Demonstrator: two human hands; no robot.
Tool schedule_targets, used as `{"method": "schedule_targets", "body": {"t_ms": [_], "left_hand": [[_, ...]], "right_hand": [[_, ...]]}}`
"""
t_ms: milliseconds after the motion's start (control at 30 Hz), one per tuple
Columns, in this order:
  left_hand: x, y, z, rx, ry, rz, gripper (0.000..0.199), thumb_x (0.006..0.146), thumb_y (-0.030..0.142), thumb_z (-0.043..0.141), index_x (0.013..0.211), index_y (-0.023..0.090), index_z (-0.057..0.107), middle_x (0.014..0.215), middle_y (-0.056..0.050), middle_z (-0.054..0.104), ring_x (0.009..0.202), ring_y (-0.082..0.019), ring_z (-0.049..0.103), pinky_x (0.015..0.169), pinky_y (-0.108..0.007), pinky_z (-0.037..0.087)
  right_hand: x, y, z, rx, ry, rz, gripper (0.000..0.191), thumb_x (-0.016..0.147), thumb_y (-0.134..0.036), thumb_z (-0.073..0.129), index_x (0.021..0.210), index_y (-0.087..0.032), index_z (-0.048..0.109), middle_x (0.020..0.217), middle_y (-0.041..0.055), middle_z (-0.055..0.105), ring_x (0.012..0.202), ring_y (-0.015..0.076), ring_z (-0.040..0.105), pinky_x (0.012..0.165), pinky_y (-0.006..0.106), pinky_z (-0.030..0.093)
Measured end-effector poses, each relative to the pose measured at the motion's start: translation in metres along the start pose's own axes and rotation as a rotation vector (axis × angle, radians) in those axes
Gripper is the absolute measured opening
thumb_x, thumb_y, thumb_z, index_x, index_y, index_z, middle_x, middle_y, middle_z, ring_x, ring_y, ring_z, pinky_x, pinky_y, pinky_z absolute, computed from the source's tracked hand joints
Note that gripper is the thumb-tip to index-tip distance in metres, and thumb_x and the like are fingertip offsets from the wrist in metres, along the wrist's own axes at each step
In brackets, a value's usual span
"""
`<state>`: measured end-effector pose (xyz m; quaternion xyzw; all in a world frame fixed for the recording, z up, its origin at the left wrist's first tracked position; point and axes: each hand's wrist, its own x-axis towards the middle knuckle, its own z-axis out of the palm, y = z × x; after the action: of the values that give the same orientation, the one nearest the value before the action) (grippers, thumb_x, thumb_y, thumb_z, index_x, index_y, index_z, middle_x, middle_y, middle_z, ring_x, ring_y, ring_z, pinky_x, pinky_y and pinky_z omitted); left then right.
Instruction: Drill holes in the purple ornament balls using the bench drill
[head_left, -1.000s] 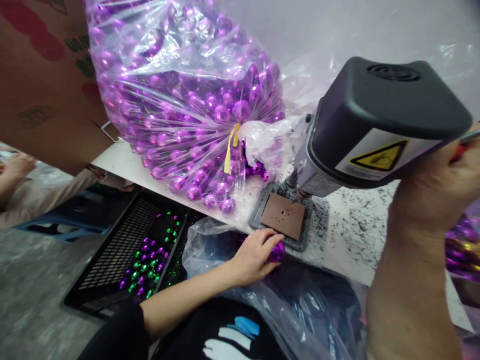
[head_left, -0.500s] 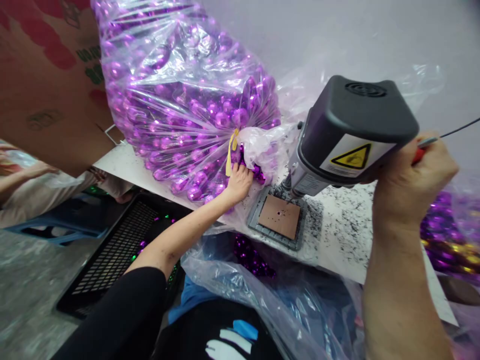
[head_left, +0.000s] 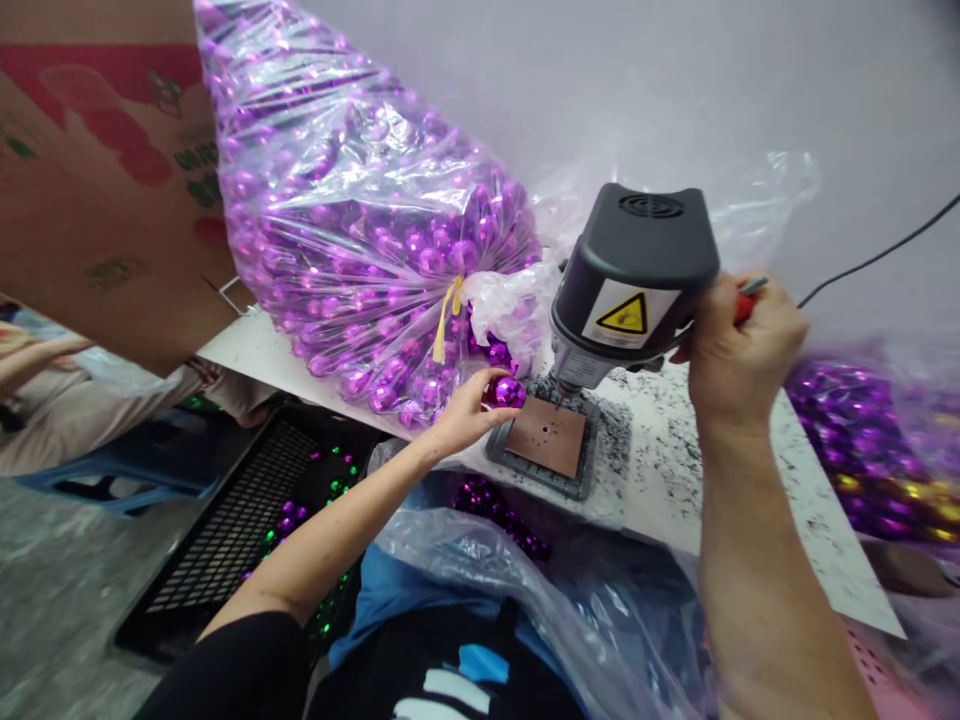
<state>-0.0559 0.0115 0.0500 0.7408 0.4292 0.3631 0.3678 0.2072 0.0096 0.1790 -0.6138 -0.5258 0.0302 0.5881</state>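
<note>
My left hand [head_left: 461, 415] is closed on a shiny purple faceted ball [head_left: 509, 392], held between thumb and fingers just left of the drill press. Beneath the drill lies a brown square board [head_left: 547, 440] with a small dark hole, resting on a grey metal base [head_left: 501, 450]. My right hand [head_left: 742, 350] is wrapped round the red-ended lever handle [head_left: 745, 305] on the right side of the black bench drill press [head_left: 649, 250]. The motor head hides part of the drill's lower end. More purple balls [head_left: 496, 350] lie behind my left hand.
A large tied clear bag of purple balls [head_left: 337, 240] fills the left rear of the white table [head_left: 667, 480]. Dark shavings are scattered around the base. A black crate [head_left: 217, 540], a cardboard box [head_left: 112, 190] and another person's arm [head_left: 37, 362] are at left. Purple and gold balls [head_left: 862, 450] lie right.
My left hand has come away from the bag's opening toward the board, now with a purple ball in it. My right hand stays on the lever while the view has shifted.
</note>
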Motion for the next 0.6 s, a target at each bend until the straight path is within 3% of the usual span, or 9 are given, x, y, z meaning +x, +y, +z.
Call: {"method": "schedule_targets", "body": {"t_ms": [167, 300, 433, 600], "left_hand": [[-0.006, -0.007, 0.021, -0.456, -0.050, -0.336, 0.054, 0.079, 0.038, 0.078, 0.126, 0.023, 0.055, 0.119, -0.007, 0.069, 0.099, -0.020, 0.068, 0.068, -0.026, 0.054], [-0.002, -0.012, 0.031, -0.635, -0.070, -0.428, 0.051, 0.085, 0.050, 0.071, 0.125, 0.022, 0.057, 0.118, -0.010, 0.068, 0.094, -0.018, 0.069, 0.065, -0.025, 0.053], [0.006, -0.015, 0.042, -0.543, -0.043, -0.374, 0.050, 0.084, 0.049, 0.072, 0.122, 0.020, 0.057, 0.117, -0.010, 0.069, 0.102, -0.022, 0.068, 0.069, -0.028, 0.054], [0.009, -0.013, 0.059, -0.209, -0.005, -0.230, 0.054, 0.083, 0.041, 0.077, 0.128, 0.022, 0.057, 0.120, -0.007, 0.069, 0.110, -0.025, 0.066, 0.097, -0.040, 0.052]], "right_hand": [[-0.002, -0.004, 0.000, 0.001, -0.001, 0.013, 0.040, 0.094, -0.052, 0.051, 0.075, -0.017, 0.043, 0.055, -0.0053, 0.039, 0.053, 0.0039, 0.038, 0.058, 0.022, 0.032], [-0.002, -0.003, 0.000, 0.010, 0.047, -0.033, 0.041, 0.093, -0.052, 0.052, 0.073, -0.018, 0.042, 0.054, -0.0057, 0.038, 0.048, 0.0041, 0.040, 0.053, 0.022, 0.032], [-0.002, -0.003, 0.001, 0.022, 0.072, -0.062, 0.044, 0.092, -0.054, 0.054, 0.071, -0.019, 0.039, 0.054, -0.0059, 0.037, 0.044, 0.0047, 0.042, 0.046, 0.022, 0.031], [-0.005, -0.003, 0.000, 0.070, 0.051, -0.050, 0.052, 0.091, -0.067, 0.051, 0.076, -0.017, 0.043, 0.058, -0.0065, 0.039, 0.045, 0.0042, 0.045, 0.043, 0.019, 0.033]]}}
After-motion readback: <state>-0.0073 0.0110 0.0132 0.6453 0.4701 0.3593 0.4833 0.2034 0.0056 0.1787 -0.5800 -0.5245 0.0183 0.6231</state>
